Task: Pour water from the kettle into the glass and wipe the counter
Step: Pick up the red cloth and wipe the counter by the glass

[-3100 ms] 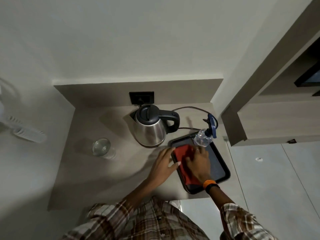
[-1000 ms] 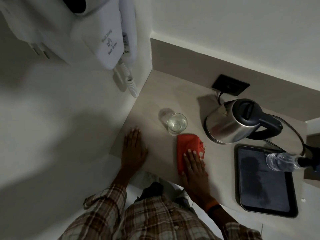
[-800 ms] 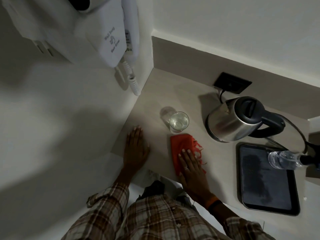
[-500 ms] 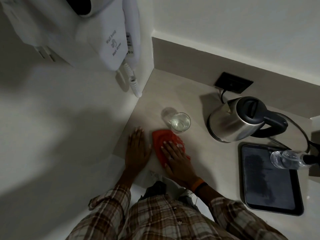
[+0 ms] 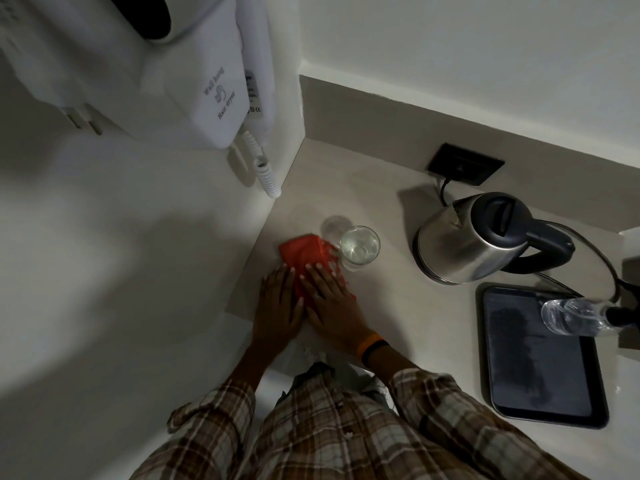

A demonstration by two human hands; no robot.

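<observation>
Head view. Since the frame half a second earlier, the red cloth point(image 5: 304, 258) has travelled left and toward the wall corner, so that its far edge now lies just beside the glass point(image 5: 359, 247), and the right hand point(image 5: 329, 299) has followed it until it sits alongside the left hand point(image 5: 277, 303). The right hand lies flat, fingers spread and extended, pressing the near half of the cloth onto the counter point(image 5: 398, 323); it is not curled around anything. The left hand rests flat on the counter, fingers apart, its fingertips touching the cloth's left edge. The glass stands upright with water in it. The kettle point(image 5: 474, 244) stands upright to the right of the glass, well apart from it, lid closed, its cord running to the black socket point(image 5: 465, 164). A dark tray point(image 5: 540, 368) lies nearer the counter's right end, with 1 clear spray bottle point(image 5: 571, 315) above its far right corner. A white wall-mounted hair dryer point(image 5: 214, 88) hangs at upper left.
</observation>
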